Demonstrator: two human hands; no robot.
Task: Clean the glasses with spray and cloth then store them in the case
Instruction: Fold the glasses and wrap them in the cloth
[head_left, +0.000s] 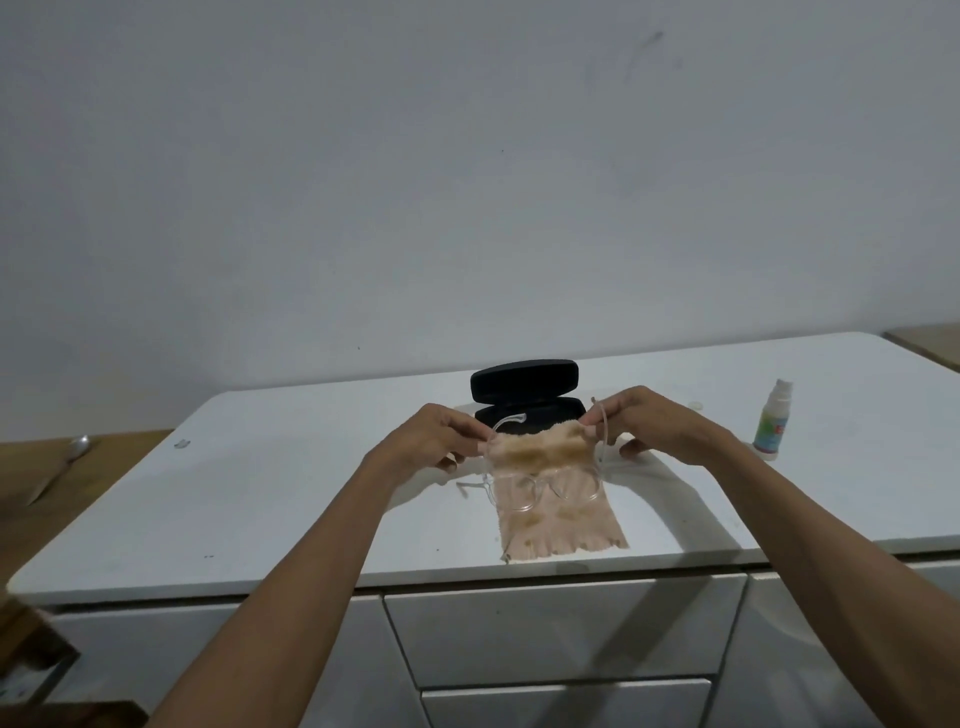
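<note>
Your left hand (441, 434) and right hand (641, 418) each pinch an upper corner of the beige cloth (556, 499), holding it draped over the white counter (260, 499). The clear glasses (540, 486) hang against the cloth, temple arms caught in your fingers. Open black case (524, 387) just behind; spray bottle (773, 426) upright, right.

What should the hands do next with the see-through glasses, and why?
Probably fold the arms of the glasses shut. The left hand and right hand each pinch an arm, the cloth hangs with the lenses in front of it, and the black case sits open just behind. The spray bottle stands aside, so storing looks near.
</note>
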